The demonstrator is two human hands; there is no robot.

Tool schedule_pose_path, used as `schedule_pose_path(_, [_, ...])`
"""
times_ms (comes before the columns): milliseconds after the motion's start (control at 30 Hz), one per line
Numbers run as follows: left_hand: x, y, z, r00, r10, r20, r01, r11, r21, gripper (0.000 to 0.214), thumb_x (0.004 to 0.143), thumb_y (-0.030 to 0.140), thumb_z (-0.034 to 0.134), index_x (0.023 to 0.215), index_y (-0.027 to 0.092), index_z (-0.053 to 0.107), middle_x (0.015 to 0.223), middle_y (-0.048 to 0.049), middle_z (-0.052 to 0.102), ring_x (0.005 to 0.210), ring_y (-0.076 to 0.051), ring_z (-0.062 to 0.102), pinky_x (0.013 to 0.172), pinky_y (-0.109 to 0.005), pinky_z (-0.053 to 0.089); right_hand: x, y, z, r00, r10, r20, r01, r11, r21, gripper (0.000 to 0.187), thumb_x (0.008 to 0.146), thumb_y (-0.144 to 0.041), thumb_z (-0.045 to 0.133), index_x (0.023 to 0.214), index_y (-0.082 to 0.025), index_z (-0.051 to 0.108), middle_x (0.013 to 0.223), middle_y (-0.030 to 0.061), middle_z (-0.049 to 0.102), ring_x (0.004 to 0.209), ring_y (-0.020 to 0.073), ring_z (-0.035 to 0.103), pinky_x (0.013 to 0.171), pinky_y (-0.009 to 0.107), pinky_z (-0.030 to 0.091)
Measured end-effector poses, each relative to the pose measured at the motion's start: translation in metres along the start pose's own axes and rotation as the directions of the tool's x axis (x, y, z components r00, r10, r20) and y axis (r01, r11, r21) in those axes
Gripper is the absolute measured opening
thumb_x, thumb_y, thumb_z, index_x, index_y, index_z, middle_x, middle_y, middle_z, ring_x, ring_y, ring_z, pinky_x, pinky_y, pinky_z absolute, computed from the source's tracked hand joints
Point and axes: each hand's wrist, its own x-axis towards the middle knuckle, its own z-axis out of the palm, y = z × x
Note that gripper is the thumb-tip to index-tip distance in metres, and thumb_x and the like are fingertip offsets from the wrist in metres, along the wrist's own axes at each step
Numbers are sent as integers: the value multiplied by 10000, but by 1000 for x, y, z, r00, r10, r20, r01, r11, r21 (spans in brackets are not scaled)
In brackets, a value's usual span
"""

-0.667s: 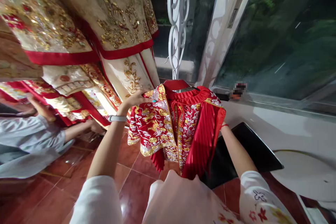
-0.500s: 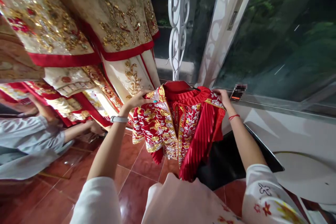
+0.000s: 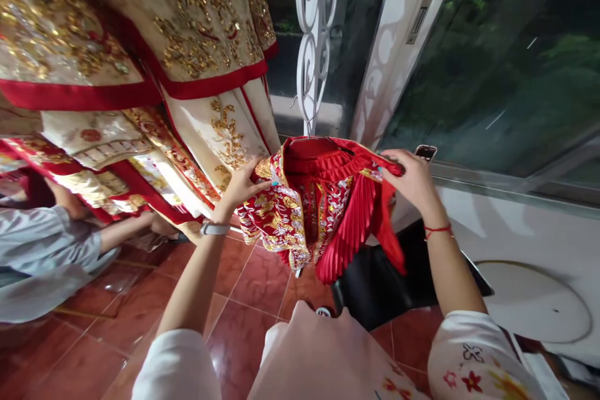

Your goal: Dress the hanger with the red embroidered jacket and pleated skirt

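Note:
A small red jacket (image 3: 300, 212) with gold and silver embroidery and a pleated red lining hangs on a red hanger (image 3: 312, 144), its metal hook up by a white scrolled grille (image 3: 313, 44). My left hand (image 3: 241, 186) pinches the jacket's left shoulder edge. At the other shoulder, my right hand (image 3: 411, 178) is closed on the red cloth, a red string round the wrist. The garment is held up between both hands, its hem lifted off the floor.
Cream and gold embroidered gowns (image 3: 187, 44) with red trim hang at the left. Below them another person's arms and grey sleeve (image 3: 47, 250) reach in. A phone (image 3: 425, 152) lies on the white sill by the window. A black seat (image 3: 398, 275) and red floor tiles lie below.
My right hand came up from behind the jacket and took hold of its right shoulder. The jacket has risen and bunched, and the view has swung slightly right.

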Motion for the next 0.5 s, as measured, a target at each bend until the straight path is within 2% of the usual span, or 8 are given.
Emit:
schedule_pose_path(133, [1,14,2,996,-53,-67,62,988,141,743,804,707,603,1294,149,583,1161,-149,687,1080,-319,648,943,-373,495,-13,31,44,988,139,60,-143,987,75,556,849,-192,541,1404,-178,555,1242,117,710,1019,263,691,945,423,543])
schedule_pose_path(200, [-1,25,1,987,-117,-111,137,973,186,659,844,694,565,1254,180,604,1124,-133,696,1043,-310,657,882,-344,496,-11,37,46,977,190,96,-198,976,90,584,866,-190,510,1449,-166,523,1172,118,737,910,252,704,907,432,555])
schedule_pose_path(267, [-5,39,-2,967,-202,-155,233,947,221,573,877,661,547,1215,203,621,1087,-125,708,1009,-310,668,831,-331,487,-2,36,31,960,230,158,-249,962,112,553,869,-198,497,1414,-148,572,1025,100,769,754,229,689,820,432,574])
schedule_pose_path(333, [-9,50,-3,944,-282,-172,319,915,246,510,890,621,558,1182,209,631,1019,-125,723,956,-317,680,788,-333,476,8,27,10,956,246,159,-271,949,162,486,873,-215,486,1323,-139,655,940,84,772,682,210,664,748,415,579])
schedule_pose_path(400, [-13,58,-3,928,-326,-179,364,894,262,475,900,585,566,1186,211,628,949,-120,732,906,-322,688,755,-336,466,9,5,-1,972,219,85,-232,948,217,455,887,-237,473,1277,-153,692,968,85,769,712,209,667,730,395,577])
schedule_pose_path(433, [-15,61,-3,924,-332,-187,374,887,271,470,905,573,565,1198,210,623,922,-118,733,885,-324,690,741,-337,462,4,-10,2,980,194,49,-200,953,229,466,898,-245,466,1308,-168,676,990,86,766,729,209,669,730,387,576])
schedule_pose_path(500, [-17,63,-2,922,-326,-208,376,880,290,477,912,567,558,1219,207,613,895,-117,733,863,-330,692,725,-339,458,-15,-45,23,987,153,52,-160,968,195,524,910,-258,470,1412,-178,596,915,88,759,678,205,647,698,377,571])
